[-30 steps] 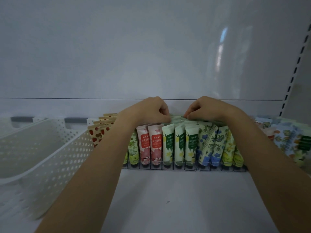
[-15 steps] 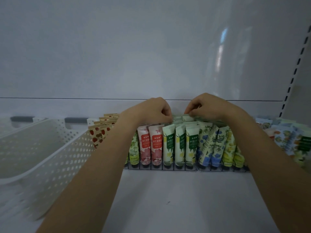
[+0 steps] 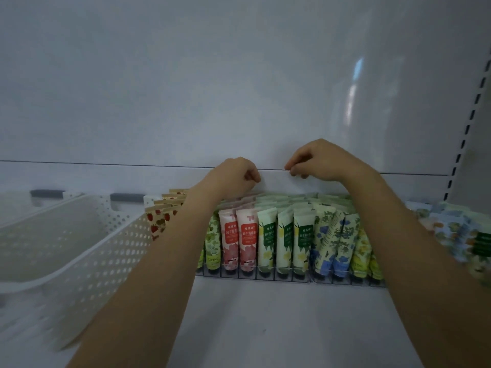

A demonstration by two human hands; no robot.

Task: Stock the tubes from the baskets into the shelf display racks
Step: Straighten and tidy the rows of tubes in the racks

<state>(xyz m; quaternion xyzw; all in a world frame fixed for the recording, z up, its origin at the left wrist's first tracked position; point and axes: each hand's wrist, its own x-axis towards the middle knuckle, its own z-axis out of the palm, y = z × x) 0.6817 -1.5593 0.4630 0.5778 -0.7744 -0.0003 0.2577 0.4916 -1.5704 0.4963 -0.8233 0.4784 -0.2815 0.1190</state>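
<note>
A clear display rack [image 3: 281, 278] on the white shelf holds upright rows of tubes: light green [image 3: 212, 244], pink [image 3: 239, 243], white-and-green [image 3: 287, 240], blue floral [image 3: 333, 243] and yellow-green [image 3: 362, 252]. My left hand [image 3: 233, 176] hovers above the back of the pink and green rows with its fingers curled and nothing in them. My right hand [image 3: 318, 160] is higher, in front of the back panel, fingertips drawn together and holding nothing. Neither hand touches a tube.
A white perforated basket [image 3: 79, 251] tilts at the left, with a second one behind it [image 3: 16, 205]. Strawberry-print tubes [image 3: 159, 216] stand left of the rack. More floral tubes [image 3: 467, 235] lie at the right. A slotted shelf upright [image 3: 467, 123] runs up the right edge.
Both hands have lifted off the tops of the white-and-green tubes and risen toward the back panel, the right hand higher. The tubes stay in their rows.
</note>
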